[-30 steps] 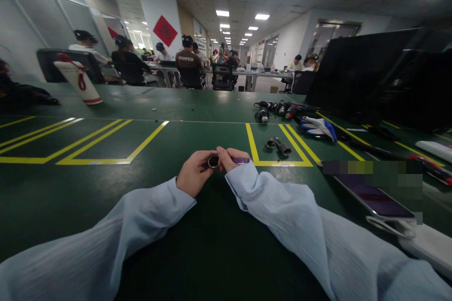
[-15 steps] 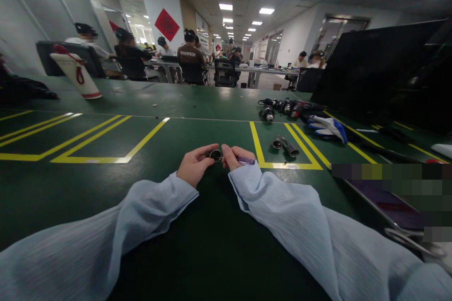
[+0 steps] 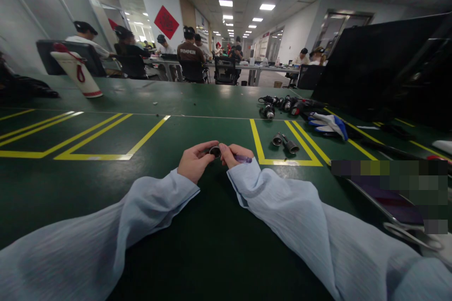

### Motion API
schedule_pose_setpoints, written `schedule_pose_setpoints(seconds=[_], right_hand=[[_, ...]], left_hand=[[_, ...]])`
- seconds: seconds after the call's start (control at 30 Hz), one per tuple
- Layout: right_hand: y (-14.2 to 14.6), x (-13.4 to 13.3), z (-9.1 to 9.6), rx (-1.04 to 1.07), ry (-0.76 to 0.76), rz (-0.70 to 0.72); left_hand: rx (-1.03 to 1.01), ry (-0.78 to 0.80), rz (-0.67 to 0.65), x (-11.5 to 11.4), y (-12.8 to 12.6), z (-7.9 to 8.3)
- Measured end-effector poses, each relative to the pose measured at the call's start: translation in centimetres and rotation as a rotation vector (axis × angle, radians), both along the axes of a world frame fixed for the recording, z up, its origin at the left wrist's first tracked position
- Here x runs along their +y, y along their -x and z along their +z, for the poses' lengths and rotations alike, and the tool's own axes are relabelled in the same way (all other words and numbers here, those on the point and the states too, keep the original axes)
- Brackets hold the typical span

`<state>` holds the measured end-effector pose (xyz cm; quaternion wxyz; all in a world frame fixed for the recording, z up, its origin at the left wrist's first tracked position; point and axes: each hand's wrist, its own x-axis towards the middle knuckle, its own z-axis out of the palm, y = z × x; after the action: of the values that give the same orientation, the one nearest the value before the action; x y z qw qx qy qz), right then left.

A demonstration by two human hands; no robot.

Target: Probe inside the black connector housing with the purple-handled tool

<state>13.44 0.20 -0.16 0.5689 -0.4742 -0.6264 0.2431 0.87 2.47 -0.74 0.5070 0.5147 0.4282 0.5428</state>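
Just above the table, my left hand [image 3: 194, 160] pinches a small round metal part [image 3: 214, 151] with a dark hollow opening, between thumb and fingers. Close against it, my right hand [image 3: 233, 154] is closed on a screwdriver [image 3: 243, 159] with a clear purple handle. The handle sticks out to the right, past the fingers. The screwdriver's tip is hidden by the right thumb and the part's rim, so I cannot tell exactly where it touches. To the right, metal cylindrical fittings [image 3: 290, 145] lie inside a yellow taped box.
Black and metal tool parts [image 3: 270, 112] lie farther back on the green table [image 3: 205, 122], beside a blue-and-white glove [image 3: 328, 126]. A phone [image 3: 391, 200] lies at right, below a black monitor [image 3: 374, 66]. A white bottle [image 3: 79, 75] stands far left. People sit at desks beyond.
My right hand has moved slightly left, closer to the round metal part, and the screwdriver's shaft no longer shows. The left hand keeps its hold.
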Motion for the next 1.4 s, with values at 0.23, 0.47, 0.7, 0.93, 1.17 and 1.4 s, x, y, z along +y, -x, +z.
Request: schedule_pose_setpoints(seconds=[0.23, 0.47, 0.7, 0.93, 1.17, 1.4], right_hand=[[0.17, 0.14, -0.17, 0.029, -0.015, -0.007], [0.07, 0.00, -0.04, 0.020, -0.004, 0.000], [-0.04, -0.28, 0.16, 0.055, 0.015, -0.006], [-0.11, -0.29, 0.08, 0.043, 0.048, -0.023], [-0.07, -0.17, 0.03, 0.054, 0.080, -0.036], [0.04, -0.05, -0.12, 0.068, 0.062, -0.036]], left_hand=[[0.005, 0.027, 0.061, 0.26, -0.47, -0.03], [-0.009, 0.033, 0.078, 0.22, -0.67, 0.21], [-0.081, 0.072, 0.127, 0.27, -0.90, 0.31], [-0.104, 0.096, 0.136, 0.70, -0.83, 0.07], [-0.109, 0.102, 0.128, 0.79, -0.85, -0.05], [-0.102, 0.097, 0.114, 0.52, -0.83, 0.20]])
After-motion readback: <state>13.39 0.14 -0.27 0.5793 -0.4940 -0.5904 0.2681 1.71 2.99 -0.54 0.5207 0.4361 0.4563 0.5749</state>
